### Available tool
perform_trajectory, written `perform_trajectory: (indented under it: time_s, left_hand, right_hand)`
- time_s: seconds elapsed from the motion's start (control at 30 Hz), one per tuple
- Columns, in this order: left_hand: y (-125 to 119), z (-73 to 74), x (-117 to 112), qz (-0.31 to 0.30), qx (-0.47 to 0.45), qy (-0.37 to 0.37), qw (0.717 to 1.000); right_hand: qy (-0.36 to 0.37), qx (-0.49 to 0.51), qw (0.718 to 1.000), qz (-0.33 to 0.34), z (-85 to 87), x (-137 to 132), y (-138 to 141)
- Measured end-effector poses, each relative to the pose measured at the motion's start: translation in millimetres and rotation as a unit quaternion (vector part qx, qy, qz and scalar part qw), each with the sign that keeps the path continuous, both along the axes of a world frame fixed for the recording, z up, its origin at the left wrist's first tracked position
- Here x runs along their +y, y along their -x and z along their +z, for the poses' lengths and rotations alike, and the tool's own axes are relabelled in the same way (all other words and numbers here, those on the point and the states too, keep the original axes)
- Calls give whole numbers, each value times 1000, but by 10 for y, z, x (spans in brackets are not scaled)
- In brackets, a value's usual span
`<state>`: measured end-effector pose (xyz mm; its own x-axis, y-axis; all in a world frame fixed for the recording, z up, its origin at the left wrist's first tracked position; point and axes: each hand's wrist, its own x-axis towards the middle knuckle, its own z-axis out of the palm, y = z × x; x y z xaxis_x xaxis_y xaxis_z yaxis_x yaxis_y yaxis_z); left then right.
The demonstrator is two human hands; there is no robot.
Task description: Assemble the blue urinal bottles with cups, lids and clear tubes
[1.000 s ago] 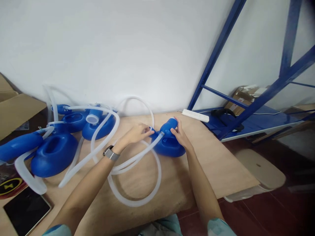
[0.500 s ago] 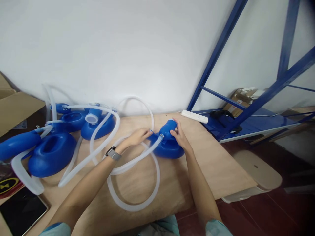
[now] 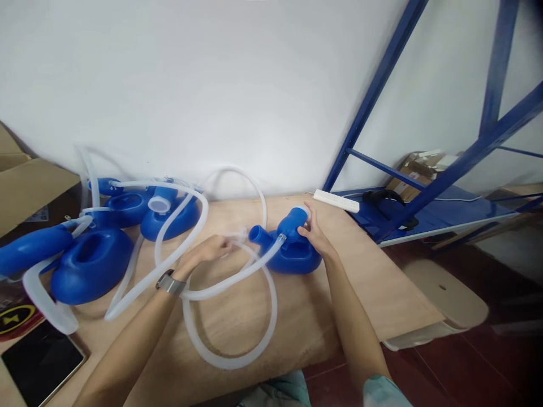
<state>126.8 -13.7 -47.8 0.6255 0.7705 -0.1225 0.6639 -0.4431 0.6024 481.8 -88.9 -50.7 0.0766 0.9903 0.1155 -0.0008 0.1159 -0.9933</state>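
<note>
A blue plastic urinal bottle [image 3: 294,261] rests on the table, its open neck [image 3: 256,233] tilted up to the left. My right hand [image 3: 316,234] is closed around the blue cup-shaped funnel [image 3: 292,221] above the bottle's body. From a clamp on that funnel, a translucent hose [image 3: 237,277] runs down to the left. Left of the neck, my left hand [image 3: 214,247] is closed on a translucent white hose end [image 3: 241,234], which is motion-blurred and flares at its tip. A hose loop [image 3: 231,362] lies below the hands.
Several more blue bottles [image 3: 91,271] with hoses crowd the left side. A tablet [image 3: 42,362] and a cardboard box [image 3: 38,186] are at the far left. A white power strip [image 3: 336,200] lies by the blue metal shelf [image 3: 377,85]; a beige stool [image 3: 445,294] stands right.
My left hand has moved left, away from the bottle's neck, with the hose end in it; the open neck now shows. My right hand stays on the funnel, shifted slightly right.
</note>
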Motion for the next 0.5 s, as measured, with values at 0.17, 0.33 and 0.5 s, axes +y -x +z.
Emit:
perform_trajectory:
  time_s: [0.17, 0.33, 0.5]
  left_hand:
    - [254, -23, -96, 30, 62, -29, 997]
    - [19, 493, -323, 1, -6, -65, 998]
    - [-620, 995, -739, -35, -72, -146, 986]
  right_hand:
    - [49, 8, 999, -10, 28, 137, -53]
    - [71, 5, 997, -22, 22, 230, -31]
    - [25, -3, 999, -29, -16, 147, 50]
